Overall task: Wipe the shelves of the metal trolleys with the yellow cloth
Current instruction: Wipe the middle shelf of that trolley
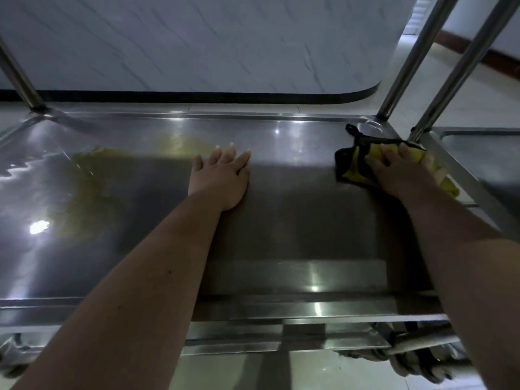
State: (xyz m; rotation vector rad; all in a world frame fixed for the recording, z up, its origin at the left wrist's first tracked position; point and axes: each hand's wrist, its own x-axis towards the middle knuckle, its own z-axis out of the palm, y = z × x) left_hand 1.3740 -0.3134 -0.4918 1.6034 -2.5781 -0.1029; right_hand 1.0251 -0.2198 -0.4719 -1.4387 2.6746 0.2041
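Gripping bunched yellow, black-edged cloth (pixel 355 167) w/ curled R hand (pixel 399 171) at far-right corner of shiny steel trolley shelf (pixel 295 220); cloth lies left-right, loop pointing far-left; L hand (pixel 222 177) flat, empty

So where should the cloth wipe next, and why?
Probably sweep it leftward along the shelf. The right hand grips the yellow cloth at the far right corner, while yellowish patches, perhaps smears, show on the left side past the flat left hand.
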